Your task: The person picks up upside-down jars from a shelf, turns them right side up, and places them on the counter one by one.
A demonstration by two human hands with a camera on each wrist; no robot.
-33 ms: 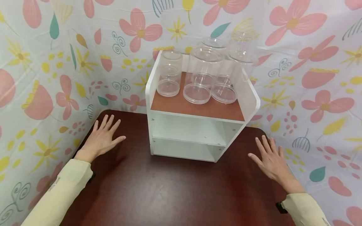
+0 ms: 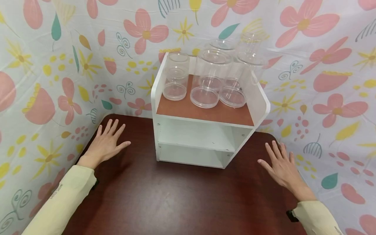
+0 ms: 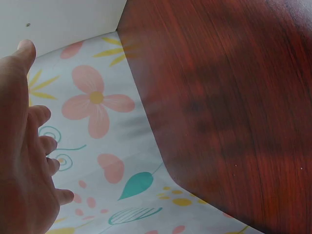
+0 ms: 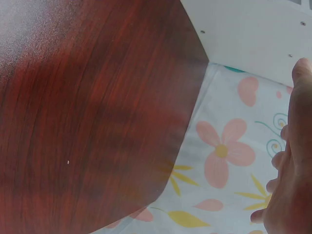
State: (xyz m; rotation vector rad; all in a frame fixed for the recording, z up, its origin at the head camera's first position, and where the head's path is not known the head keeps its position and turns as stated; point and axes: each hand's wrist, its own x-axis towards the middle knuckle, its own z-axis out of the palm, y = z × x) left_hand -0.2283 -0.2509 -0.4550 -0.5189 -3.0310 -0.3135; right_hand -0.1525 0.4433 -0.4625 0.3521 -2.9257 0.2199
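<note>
Both hands, left hand [image 2: 104,143] and right hand [image 2: 282,167], lie flat on the desk [image 2: 176,195] with fingers spread, holding nothing, so I'd reach up slowly for the clear jars [image 2: 204,78] crowded atop the white shelf [image 2: 202,137].

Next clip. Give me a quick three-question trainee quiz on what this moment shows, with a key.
1. True or false: the left hand grips one of the clear plastic jars.
2. Where do the jars stand? A) on the dark wooden table B) on top of the white shelf unit C) on its lower shelf
3. Fill in: the right hand lies flat with its fingers ____.

Key
1. False; it rests open on the table.
2. B
3. Spread
</note>
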